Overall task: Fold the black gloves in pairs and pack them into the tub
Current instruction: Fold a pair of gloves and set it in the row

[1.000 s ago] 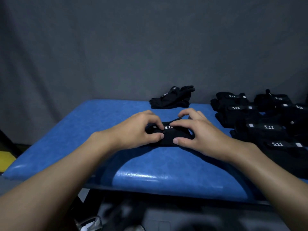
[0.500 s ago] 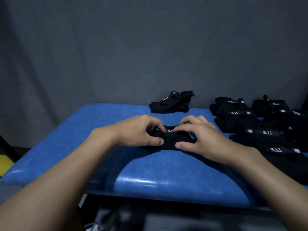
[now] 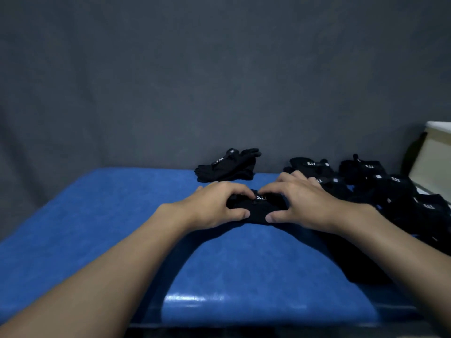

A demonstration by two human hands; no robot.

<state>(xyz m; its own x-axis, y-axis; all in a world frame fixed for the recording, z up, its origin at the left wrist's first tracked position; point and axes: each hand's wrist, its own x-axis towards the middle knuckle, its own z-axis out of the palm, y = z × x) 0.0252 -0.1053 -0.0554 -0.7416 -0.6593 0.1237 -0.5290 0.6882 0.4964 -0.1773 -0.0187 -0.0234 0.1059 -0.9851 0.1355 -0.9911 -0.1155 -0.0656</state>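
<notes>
L hand (image 3: 214, 206) + R hand (image 3: 300, 203) both clamped on one folded pair (image 3: 256, 208) — mid-fold. Loose pair (image 3: 228, 165) at rear unfolded; folded stack (image 3: 390, 191) at right not yet packed, tub (image 3: 434, 162) barely in view.

A folded glove pair (image 3: 256, 207) lies on the table (image 3: 109, 215) near its middle, between the left hand (image 3: 214, 204) and right hand (image 3: 302, 203). Behind it, at the far edge, lies a loose glove pair (image 3: 228, 165). A heap of gloves (image 3: 395, 189) fills the right edge, with a tub (image 3: 436, 154) beyond the far right corner.
</notes>
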